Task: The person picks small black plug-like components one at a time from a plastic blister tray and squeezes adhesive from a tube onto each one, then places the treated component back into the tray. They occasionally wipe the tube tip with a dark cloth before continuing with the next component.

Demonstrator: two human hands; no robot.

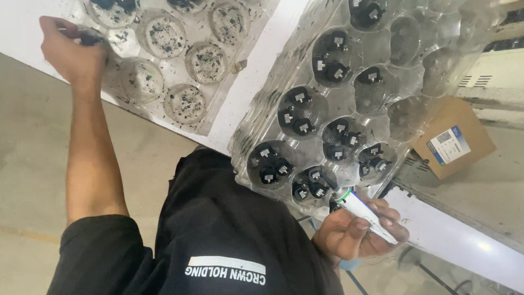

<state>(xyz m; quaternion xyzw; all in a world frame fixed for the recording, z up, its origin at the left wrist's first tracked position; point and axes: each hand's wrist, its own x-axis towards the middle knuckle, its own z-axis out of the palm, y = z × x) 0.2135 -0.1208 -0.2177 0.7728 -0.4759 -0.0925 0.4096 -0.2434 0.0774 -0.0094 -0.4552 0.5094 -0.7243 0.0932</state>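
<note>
My left hand (71, 52) reaches to the far left corner of a clear plastic tray (174, 60) of round cups speckled with black bits. Its fingers pinch a small black part (90, 39). My right hand (357, 232) is low on the right, closed around a white tube with a green band (367, 212). The tube's tip sits at the near edge of a second clear tray (415, 71). Many cups of that tray hold two or three small black components with pale square tops (297, 112). Its cups on the right side look bare.
Both trays lie on a white table (267, 60). A brown cardboard box with a white and blue label (453, 136) lies to the right, below the table edge. My black shirt (218, 246) fills the lower middle, with grey floor (33, 164) at the left.
</note>
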